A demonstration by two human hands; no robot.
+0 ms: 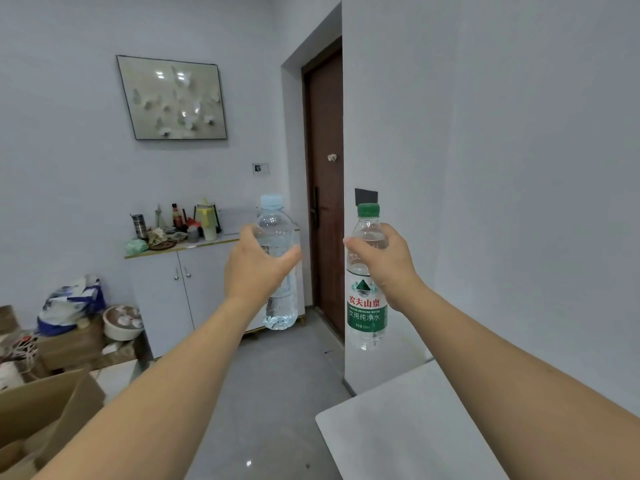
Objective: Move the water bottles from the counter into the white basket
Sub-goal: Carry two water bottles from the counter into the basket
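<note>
At chest height, well clear of any surface, two water bottles are carried upright: a clear bottle with a pale cap in the left hand, and a green-capped bottle with a green label in the right hand. Each bottle is gripped round its upper body, with fingers and thumb curled about it; the lower halves hang free below the hands. The white basket is not seen in this view, so its position cannot be stated. The step in hand is judged to be the carry toward that basket. Both bottles should be kept vertical and apart, as they are now, so that they are not knocked together. The grips should be held firm, since thin walls may be expected to give under pressure and a full bottle may slip downward. Each bottle should be lowered base first and released only when supported. A white countertop lies below the right forearm. Farther off stand a white cabinet with clutter on top, a brown door, and a cardboard box at lower left, which should be avoided in passing.
</note>
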